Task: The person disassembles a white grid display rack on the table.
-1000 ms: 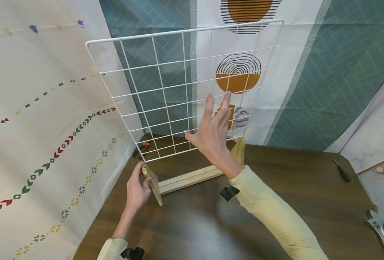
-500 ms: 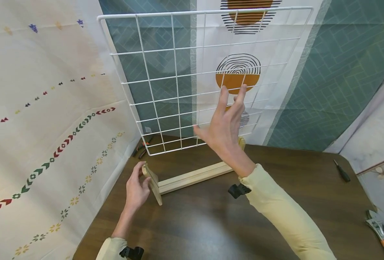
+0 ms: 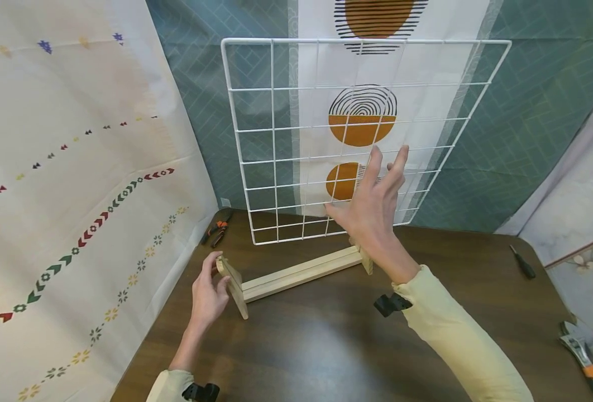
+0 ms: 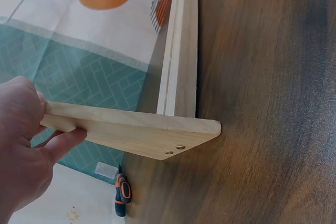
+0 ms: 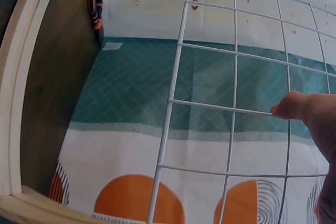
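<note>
My right hand [image 3: 374, 215] holds a white wire grid panel [image 3: 367, 41] up behind the wooden stand, fingers spread over its wires. In the right wrist view my thumb [image 5: 296, 106] lies at a wire crossing of the grid [image 5: 170, 100]. The stand has a long double rail [image 3: 301, 272] between two upright end boards. My left hand [image 3: 208, 296] grips the upper end of the left end board [image 4: 131, 121], whose outer face shows two screw heads [image 4: 180, 147]. The panel's bottom edge is apart from the left board; my right hand and wrist partly cover the right end board [image 3: 367, 261].
Orange-and-black pliers [image 3: 218, 229] lie at the brown table's [image 3: 286, 346] back left corner. A screwdriver [image 3: 522, 262] and an adjustable wrench [image 3: 585, 357] lie on the right. Patterned curtains [image 3: 537, 128] hang close behind the table, and a white cloth [image 3: 75, 223] hangs on the left.
The grid panel has moved right with my right hand, turned to face me more squarely, and come away from the left end board. My left hand keeps its grip on that board.
</note>
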`<action>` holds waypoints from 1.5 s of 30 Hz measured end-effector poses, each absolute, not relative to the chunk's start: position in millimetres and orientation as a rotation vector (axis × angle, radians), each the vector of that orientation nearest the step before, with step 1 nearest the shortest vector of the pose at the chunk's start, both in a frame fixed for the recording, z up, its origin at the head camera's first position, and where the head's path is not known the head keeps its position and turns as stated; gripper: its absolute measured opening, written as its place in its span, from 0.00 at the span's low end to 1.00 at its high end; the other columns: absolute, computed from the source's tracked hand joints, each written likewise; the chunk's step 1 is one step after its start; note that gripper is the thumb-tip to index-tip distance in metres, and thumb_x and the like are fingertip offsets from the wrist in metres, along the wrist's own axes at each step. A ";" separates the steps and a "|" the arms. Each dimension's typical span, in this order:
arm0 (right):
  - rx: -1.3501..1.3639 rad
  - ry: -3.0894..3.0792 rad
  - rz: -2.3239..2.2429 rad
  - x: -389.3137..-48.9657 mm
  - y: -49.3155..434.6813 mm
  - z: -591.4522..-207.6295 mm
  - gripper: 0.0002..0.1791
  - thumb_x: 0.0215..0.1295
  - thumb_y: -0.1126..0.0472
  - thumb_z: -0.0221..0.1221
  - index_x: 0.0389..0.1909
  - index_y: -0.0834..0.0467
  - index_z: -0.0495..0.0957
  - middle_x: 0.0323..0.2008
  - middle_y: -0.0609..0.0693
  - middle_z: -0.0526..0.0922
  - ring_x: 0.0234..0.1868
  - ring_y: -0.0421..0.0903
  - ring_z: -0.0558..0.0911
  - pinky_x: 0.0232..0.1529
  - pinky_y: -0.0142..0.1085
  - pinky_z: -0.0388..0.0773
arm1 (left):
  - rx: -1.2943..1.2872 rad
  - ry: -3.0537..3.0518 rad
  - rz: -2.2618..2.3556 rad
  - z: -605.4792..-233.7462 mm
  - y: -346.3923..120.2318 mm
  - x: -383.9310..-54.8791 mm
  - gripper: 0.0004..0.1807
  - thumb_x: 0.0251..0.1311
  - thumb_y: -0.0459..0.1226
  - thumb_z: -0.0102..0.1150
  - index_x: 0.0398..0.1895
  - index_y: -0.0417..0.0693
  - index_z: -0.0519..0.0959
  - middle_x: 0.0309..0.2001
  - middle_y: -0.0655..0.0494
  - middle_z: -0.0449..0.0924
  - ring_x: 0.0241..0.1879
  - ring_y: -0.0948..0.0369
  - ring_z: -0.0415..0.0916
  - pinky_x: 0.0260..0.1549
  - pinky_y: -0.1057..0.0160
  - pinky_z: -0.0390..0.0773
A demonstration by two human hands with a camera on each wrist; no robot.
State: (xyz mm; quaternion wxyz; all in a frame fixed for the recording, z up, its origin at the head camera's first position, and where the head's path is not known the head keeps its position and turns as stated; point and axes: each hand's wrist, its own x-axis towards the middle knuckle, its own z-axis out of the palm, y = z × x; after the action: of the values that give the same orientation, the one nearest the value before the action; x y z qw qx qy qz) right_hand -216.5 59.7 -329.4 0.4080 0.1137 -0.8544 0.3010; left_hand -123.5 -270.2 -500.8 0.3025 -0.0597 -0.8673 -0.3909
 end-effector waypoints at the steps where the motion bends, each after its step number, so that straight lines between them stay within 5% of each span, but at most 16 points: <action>1: 0.278 -2.166 0.759 -216.1 61.8 -331.8 0.72 0.30 0.49 0.83 0.73 0.58 0.45 0.75 0.67 0.29 0.66 0.66 0.57 0.55 0.59 0.71 | -0.157 -2.298 -1.036 -501.1 -270.5 -123.2 0.40 0.46 0.11 0.62 0.65 0.39 0.68 0.46 0.35 0.78 0.48 0.35 0.79 0.42 0.36 0.77; 33: 0.052 -2.360 0.739 -208.6 124.5 -389.6 0.74 0.31 0.47 0.82 0.75 0.61 0.44 0.75 0.66 0.27 0.64 0.74 0.53 0.51 0.66 0.71 | -0.174 -2.245 -0.989 -503.1 -272.3 -117.1 0.40 0.42 0.11 0.64 0.63 0.37 0.69 0.44 0.35 0.79 0.45 0.35 0.80 0.40 0.35 0.76; 45: 0.024 -2.390 0.711 -205.0 128.4 -401.2 0.77 0.29 0.44 0.83 0.76 0.61 0.44 0.75 0.67 0.29 0.62 0.74 0.56 0.41 0.65 0.75 | -0.124 -2.249 -0.993 -502.8 -272.0 -111.8 0.39 0.43 0.12 0.64 0.63 0.38 0.69 0.45 0.36 0.80 0.46 0.37 0.80 0.39 0.37 0.76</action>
State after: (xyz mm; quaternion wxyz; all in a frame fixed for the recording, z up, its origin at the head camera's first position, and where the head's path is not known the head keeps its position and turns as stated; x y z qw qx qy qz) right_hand -205.0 128.4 -401.2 0.3184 0.0090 -0.9086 0.2704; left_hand -111.8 -272.0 -502.8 0.3335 -0.0474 -0.8614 -0.3802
